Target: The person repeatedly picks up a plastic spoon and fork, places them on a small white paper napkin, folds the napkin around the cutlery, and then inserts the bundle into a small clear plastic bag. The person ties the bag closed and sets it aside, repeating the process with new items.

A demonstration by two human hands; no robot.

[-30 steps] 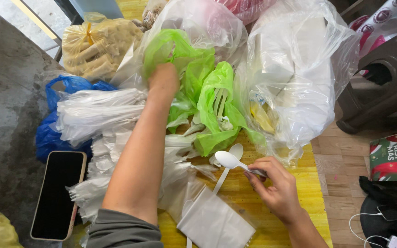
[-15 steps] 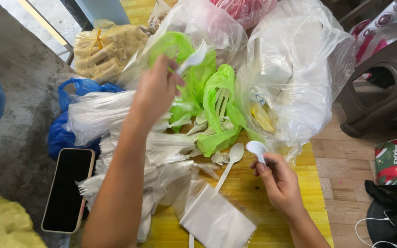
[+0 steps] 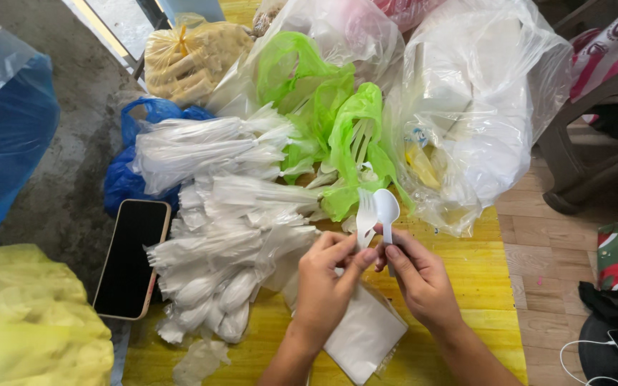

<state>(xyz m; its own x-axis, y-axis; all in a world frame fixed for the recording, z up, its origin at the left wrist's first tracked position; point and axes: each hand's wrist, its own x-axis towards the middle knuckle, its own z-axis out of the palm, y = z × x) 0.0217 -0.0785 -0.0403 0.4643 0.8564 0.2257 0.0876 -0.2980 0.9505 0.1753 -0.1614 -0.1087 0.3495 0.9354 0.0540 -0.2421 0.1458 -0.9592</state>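
While their handles stay hidden, left hand (image 3: 327, 275) pinches fork (image 3: 366, 211), right hand (image 3: 420, 279) spoon (image 3: 387, 207).

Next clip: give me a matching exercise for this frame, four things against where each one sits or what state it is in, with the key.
Things:
1. white plastic fork
2. white plastic spoon
3. phone
4. green bag

Places or states:
A. lying flat, screen dark, left of the wrapped cutlery
B. held upright in the right hand
C. open, with forks showing inside
D. pinched by the left hand

Pairs: 1-D, 2-B, 3-A, 4-C
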